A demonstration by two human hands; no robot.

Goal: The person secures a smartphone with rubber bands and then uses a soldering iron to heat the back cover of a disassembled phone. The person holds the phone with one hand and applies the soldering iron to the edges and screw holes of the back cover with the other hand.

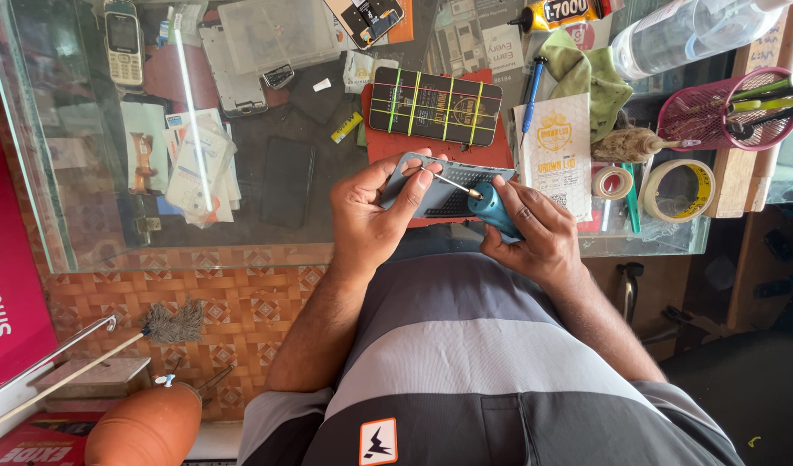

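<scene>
Grey-blue phone frame, flat and rounded, sits over my glass counter's edge, pinched by my left hand. My right hand curls tight round one blue-handled screwdriver (thin metal tip on the frame). Beyond it, one phone bound with yellow bands, and two tape rolls.

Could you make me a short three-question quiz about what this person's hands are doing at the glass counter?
1. True or false: the right hand holds a blue-handled screwdriver.
2. What does the left hand grip? A) a roll of tape B) an opened phone body C) a pen
3. What is strapped around the dark phone lying on the red mat?

Key: 1 true; 2 B, the opened phone body; 3 yellow and green rubber bands.
</scene>
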